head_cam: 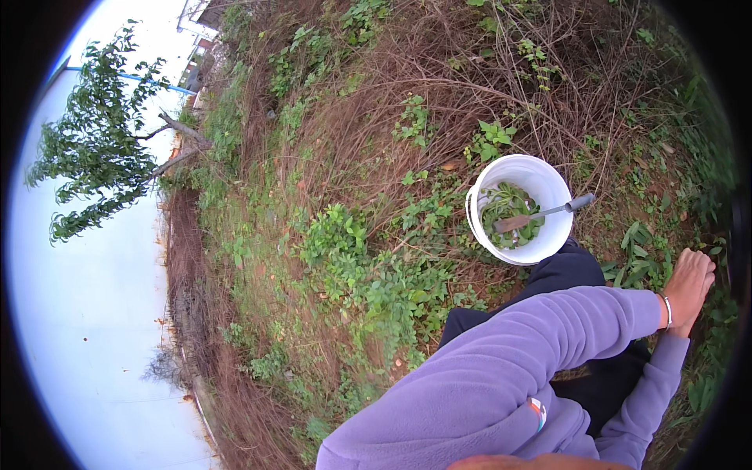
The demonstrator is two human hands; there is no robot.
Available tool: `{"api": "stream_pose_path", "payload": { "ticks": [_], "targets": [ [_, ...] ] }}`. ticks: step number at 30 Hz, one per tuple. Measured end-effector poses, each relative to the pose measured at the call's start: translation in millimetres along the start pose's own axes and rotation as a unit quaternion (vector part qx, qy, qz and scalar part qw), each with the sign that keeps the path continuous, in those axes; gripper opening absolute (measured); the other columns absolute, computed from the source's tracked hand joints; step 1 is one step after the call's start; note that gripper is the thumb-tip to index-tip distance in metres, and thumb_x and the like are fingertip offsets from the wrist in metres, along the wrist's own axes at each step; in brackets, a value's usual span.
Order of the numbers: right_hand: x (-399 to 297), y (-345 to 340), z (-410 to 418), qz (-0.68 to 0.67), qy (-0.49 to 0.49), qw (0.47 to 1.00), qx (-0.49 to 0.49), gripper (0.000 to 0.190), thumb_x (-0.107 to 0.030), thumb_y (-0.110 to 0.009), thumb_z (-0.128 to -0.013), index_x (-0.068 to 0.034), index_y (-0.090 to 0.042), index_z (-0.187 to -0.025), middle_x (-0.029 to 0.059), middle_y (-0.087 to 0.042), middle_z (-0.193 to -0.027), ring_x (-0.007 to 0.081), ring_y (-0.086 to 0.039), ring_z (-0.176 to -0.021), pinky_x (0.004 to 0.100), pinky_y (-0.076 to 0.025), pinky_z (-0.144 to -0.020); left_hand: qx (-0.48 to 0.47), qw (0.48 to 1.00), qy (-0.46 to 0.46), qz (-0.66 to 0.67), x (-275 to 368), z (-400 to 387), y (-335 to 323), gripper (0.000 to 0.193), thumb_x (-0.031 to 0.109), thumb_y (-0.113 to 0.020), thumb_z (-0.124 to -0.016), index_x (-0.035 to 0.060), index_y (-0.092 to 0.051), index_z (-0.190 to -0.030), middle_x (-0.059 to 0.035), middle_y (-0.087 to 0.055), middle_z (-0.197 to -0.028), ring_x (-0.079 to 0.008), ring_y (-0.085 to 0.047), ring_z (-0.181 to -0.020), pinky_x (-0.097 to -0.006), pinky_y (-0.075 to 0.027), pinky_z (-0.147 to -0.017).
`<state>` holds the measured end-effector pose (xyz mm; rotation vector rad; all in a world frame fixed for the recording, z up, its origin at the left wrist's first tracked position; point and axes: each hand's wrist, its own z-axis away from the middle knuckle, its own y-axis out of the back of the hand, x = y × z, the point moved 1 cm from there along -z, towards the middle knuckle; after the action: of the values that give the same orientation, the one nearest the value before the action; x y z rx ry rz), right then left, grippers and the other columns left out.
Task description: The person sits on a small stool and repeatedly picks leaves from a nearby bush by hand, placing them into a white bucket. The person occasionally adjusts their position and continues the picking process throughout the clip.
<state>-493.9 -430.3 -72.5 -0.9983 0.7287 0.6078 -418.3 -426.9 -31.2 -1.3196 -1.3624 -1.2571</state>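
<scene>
My right hand (692, 288), a metal bracelet at its wrist, reaches to the right edge of the view, close to the low weeds. Its fingers are bent and their tips face away, so whatever they may hold cannot be seen. Behind it, only a bit of the wrist of my left hand (680, 332) shows past the sleeve; the rest is hidden. Beside my leg stands a white plastic bucket (555, 235). Inside lie picked leafy greens (506, 202). A small digging tool (555, 210) with a rusty blade and grey tubular handle leans across them onto the rim.
Leafy weeds (634, 249) grow between the bucket and my right hand. Dry brush (517, 70) tangles beyond the bucket. Green plants (341, 235) cover the slope. A white wall (100, 305) and a leafy tree (106, 141) stand at the left. My dark-trousered leg (558, 273) touches or nearly touches the bucket.
</scene>
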Motion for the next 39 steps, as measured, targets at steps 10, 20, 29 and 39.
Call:
{"api": "stream_pose_path", "payload": {
  "ticks": [10,20,29,39],
  "targets": [
    [-27.9,1.3,12.4,-0.066,0.022,0.997,0.036,0.052,-0.030,-0.030,-0.103,-0.003,-0.022,-0.145,0.0101,-0.028,-0.149,0.0218,-0.030,-0.136,0.0338,-0.025,-0.111,-0.150,0.982,-0.043,-0.102,33.4,53.9,4.1,0.065,0.018,-0.035,-0.091,0.0002,-0.008,-0.147,-0.0211,-0.011,-0.152,-0.0345,-0.005,-0.143,-0.0444,-0.006,-0.116],
    [14.9,-35.1,56.8,0.011,-0.007,1.000,-0.005,0.050,-0.036,-0.034,-0.101,-0.002,-0.038,-0.138,0.0080,-0.046,-0.135,0.0167,-0.045,-0.121,0.0313,-0.036,-0.101,-0.107,0.927,0.205,0.295,-54.0,-48.1,-10.1,0.059,0.033,-0.033,-0.100,-0.0043,-0.019,-0.144,-0.0178,-0.019,-0.152,-0.0262,-0.018,-0.141,-0.0305,-0.014,-0.114],
    [-2.9,3.8,-1.4,0.075,0.199,0.974,-0.070,0.060,-0.038,-0.026,-0.101,-0.004,-0.010,-0.148,0.0146,-0.012,-0.154,0.0250,-0.014,-0.142,0.0367,-0.010,-0.116,-0.188,0.981,0.046,0.019,-43.8,-0.8,-30.3,0.069,0.046,-0.039,-0.095,0.0008,-0.024,-0.144,-0.0154,-0.023,-0.151,-0.0298,-0.016,-0.141,-0.0337,-0.013,-0.115],
    [4.5,-33.9,39.8,0.026,0.108,0.993,-0.028,0.055,-0.038,-0.026,-0.102,-0.006,-0.022,-0.147,0.0084,-0.024,-0.152,0.0207,-0.021,-0.140,0.0323,-0.016,-0.114,-0.191,0.961,0.110,0.165,-5.7,-19.8,1.2,0.063,0.043,-0.022,-0.100,0.0042,-0.009,-0.148,-0.0098,-0.002,-0.156,-0.0234,-0.002,-0.144,-0.0307,-0.004,-0.115]
  ]
}}
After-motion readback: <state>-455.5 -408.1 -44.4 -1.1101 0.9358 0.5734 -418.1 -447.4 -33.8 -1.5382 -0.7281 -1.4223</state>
